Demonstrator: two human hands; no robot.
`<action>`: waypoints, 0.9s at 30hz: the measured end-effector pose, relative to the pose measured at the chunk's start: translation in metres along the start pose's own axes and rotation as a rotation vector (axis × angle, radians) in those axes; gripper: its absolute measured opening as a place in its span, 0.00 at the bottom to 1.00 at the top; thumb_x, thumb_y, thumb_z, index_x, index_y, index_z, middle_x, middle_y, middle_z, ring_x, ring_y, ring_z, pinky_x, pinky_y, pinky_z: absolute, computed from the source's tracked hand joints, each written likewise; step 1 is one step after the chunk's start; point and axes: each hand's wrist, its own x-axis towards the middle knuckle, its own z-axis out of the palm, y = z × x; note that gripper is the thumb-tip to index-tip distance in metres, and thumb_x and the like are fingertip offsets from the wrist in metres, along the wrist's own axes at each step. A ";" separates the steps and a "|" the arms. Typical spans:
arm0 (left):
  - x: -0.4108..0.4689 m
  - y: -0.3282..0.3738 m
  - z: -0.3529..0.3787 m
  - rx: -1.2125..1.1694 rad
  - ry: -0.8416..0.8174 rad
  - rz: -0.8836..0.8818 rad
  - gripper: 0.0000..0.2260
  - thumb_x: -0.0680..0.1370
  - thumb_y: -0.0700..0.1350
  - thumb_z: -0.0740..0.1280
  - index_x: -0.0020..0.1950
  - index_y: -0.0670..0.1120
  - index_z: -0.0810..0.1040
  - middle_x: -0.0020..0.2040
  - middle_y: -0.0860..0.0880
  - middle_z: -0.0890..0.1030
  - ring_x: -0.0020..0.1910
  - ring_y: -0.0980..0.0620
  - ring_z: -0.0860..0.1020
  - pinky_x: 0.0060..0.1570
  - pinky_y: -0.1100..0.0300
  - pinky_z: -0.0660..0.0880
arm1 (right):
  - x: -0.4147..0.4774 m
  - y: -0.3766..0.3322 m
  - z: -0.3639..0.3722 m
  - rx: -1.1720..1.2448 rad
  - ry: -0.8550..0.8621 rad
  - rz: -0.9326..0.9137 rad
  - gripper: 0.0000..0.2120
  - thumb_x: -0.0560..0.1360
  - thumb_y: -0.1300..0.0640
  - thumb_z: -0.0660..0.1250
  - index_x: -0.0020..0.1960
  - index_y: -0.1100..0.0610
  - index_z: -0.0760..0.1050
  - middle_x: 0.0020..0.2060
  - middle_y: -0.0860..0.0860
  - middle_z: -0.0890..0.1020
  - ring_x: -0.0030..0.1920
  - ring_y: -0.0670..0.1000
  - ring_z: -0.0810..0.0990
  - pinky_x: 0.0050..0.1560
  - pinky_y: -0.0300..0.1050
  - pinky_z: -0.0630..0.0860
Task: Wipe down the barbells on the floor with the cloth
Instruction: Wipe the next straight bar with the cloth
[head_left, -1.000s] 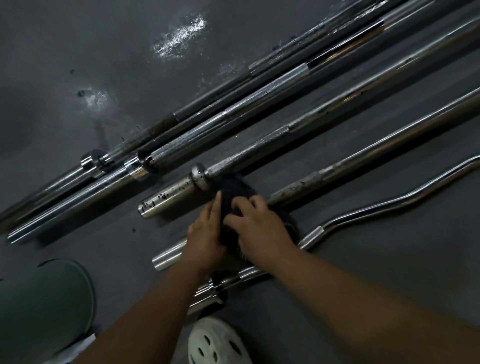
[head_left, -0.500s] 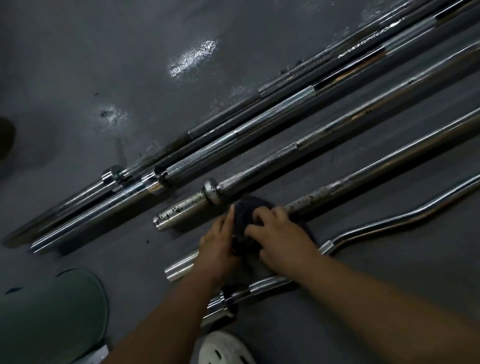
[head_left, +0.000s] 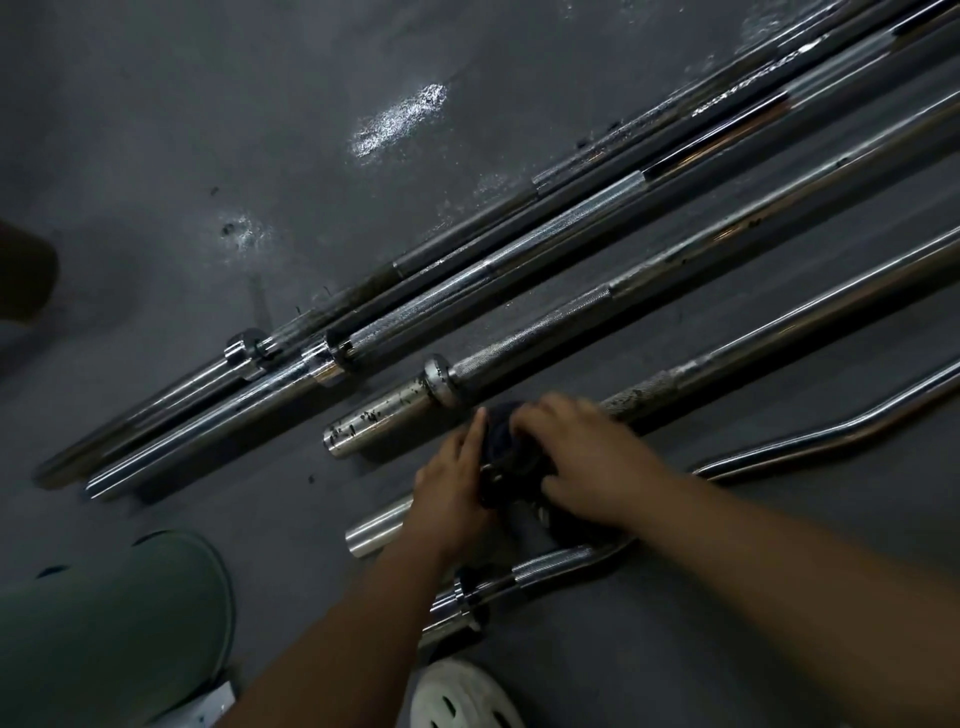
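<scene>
Several steel barbells lie side by side on the dark floor, running from lower left to upper right. A dark cloth (head_left: 501, 441) is bunched over the collar of the fourth bar (head_left: 779, 338), whose short sleeve end (head_left: 376, 527) sticks out to the left. My left hand (head_left: 449, 491) holds the cloth's left side with fingers fairly straight. My right hand (head_left: 582, 457) covers its right side with curled fingers. Beside them lies a speckled bar (head_left: 384, 413), and in front a curved curl bar (head_left: 810, 439). Most of the cloth is hidden by my hands.
Two long bars (head_left: 467, 291) lie furthest away, close together. My green-clad knee (head_left: 104, 623) fills the lower left and a white perforated shoe (head_left: 462, 699) sits at the bottom centre. Bare grey floor (head_left: 208, 130) with shiny scuffs spreads to the upper left.
The view has shifted, so the bars and my hands sit further right and lower in the frame. Both hands stay on the cloth at the same spot on the bar.
</scene>
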 end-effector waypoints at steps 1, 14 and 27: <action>0.000 0.000 -0.001 0.004 -0.005 -0.001 0.52 0.69 0.50 0.74 0.78 0.59 0.37 0.77 0.48 0.59 0.71 0.44 0.66 0.67 0.51 0.65 | 0.004 0.014 -0.014 -0.032 0.043 0.053 0.35 0.69 0.58 0.69 0.73 0.42 0.63 0.62 0.52 0.69 0.62 0.59 0.70 0.59 0.53 0.75; 0.004 -0.002 -0.001 -0.014 0.001 0.012 0.55 0.66 0.49 0.78 0.79 0.56 0.40 0.75 0.44 0.63 0.69 0.42 0.70 0.65 0.52 0.70 | -0.002 0.032 0.013 -0.250 0.118 -0.142 0.32 0.64 0.52 0.72 0.67 0.45 0.71 0.59 0.54 0.74 0.53 0.60 0.75 0.47 0.54 0.79; -0.006 0.023 0.006 0.423 0.076 -0.184 0.49 0.69 0.60 0.73 0.80 0.47 0.48 0.71 0.44 0.69 0.65 0.42 0.71 0.62 0.48 0.68 | -0.012 0.036 -0.010 -0.172 0.135 0.157 0.18 0.72 0.57 0.68 0.61 0.49 0.73 0.62 0.55 0.69 0.61 0.60 0.68 0.51 0.52 0.77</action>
